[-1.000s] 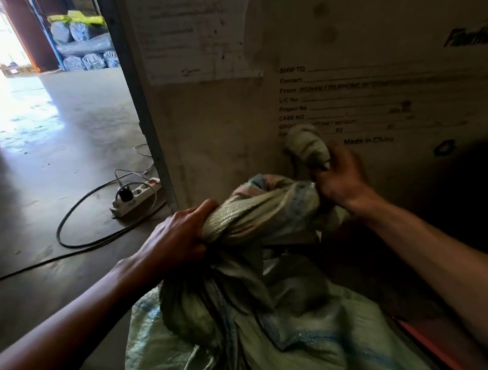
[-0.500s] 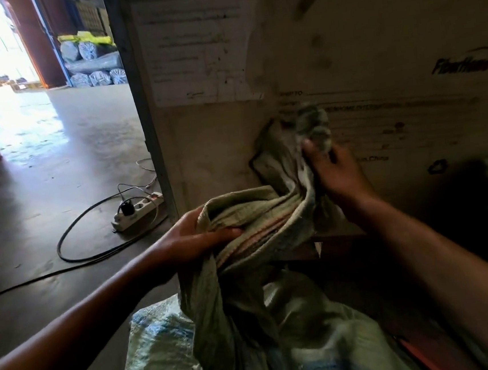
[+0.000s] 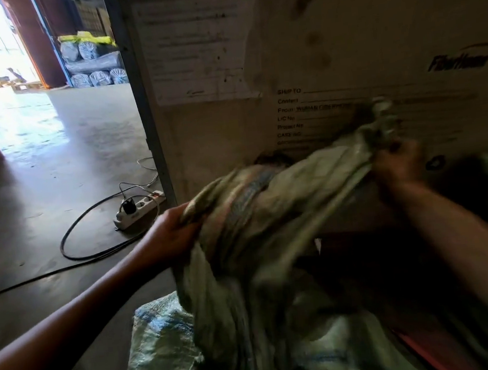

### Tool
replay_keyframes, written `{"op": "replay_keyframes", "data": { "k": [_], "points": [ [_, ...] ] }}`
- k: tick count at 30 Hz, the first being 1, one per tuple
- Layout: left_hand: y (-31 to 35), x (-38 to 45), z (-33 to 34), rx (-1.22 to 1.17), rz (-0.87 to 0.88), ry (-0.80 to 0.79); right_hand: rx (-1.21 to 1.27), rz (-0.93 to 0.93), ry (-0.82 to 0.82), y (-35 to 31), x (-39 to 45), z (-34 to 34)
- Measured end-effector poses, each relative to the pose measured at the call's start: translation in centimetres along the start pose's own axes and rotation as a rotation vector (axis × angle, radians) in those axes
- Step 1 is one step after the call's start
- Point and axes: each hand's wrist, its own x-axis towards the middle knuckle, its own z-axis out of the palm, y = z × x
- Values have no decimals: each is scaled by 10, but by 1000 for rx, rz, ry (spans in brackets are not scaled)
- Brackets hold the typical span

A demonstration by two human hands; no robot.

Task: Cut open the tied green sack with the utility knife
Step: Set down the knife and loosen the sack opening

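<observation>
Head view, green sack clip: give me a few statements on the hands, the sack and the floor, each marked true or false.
1. Both hands grip the green sack. True: left hand on one end, right hand on the other.
2. A utility knife is cutting the fabric. False: no knife shows.
3. A white power strip lies on the floor. True.
4. The sack lies flat on the floor, untouched. False: it is lifted and stretched between the hands.
5. The cardboard box behind is blank. False: it bears printed "SHIP TO" lines.
</observation>
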Motion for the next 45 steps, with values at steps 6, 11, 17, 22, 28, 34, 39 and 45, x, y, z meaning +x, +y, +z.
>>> {"op": "replay_keyframes", "data": {
  "k": [6,11,17,22,28,34,39,45],
  "points": [
    [10,-3,-4,-310,-99,24,82,48,-153,13,10,-16],
    [52,0,11,-419,-115,22,-51,11,-617,-12,-48,14],
    [58,0,11,-366,-85,204,-651,136,-931,-19,-68,8],
    [44,10,14,129,-15,230,-134,114,-687,-13,-57,31],
    [19,14,2,308,-14,380,214,74,-405,-12,-27,24],
    [57,6,23,-259,-139,-107,376,51,-452,-33,-47,39],
    [41,6,42,71,36,148,366,16,-615,-41,-69,44],
    [57,8,32,-525,-35,205,97,199,-899,-23,-86,41]
  ]
}}
